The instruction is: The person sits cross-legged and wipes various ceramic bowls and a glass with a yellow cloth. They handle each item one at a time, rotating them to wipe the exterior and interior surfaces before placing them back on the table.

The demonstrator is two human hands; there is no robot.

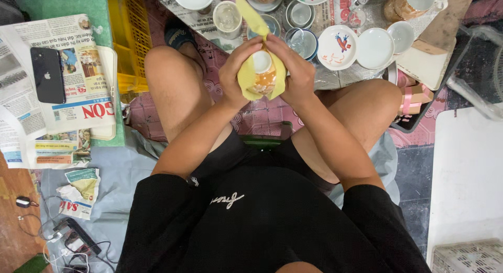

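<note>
Both hands, the left hand (pixel 237 71) and the right hand (pixel 296 69), are clamping a small cup (pixel 262 74) inside a yellow cloth (pixel 250 16) above the knees. The smooth cup could be slipping through the cloth and hitting the crockery (pixel 374 47) below.

A black phone (pixel 47 74) lay on newspapers (pixel 78 90) on the floor, next to a yellow crate (pixel 129 40). White bowls (pixel 374 48) and cups (pixel 227 17) sat on more newspaper, and one small plate (pixel 338 47) had a red picture on it.
</note>
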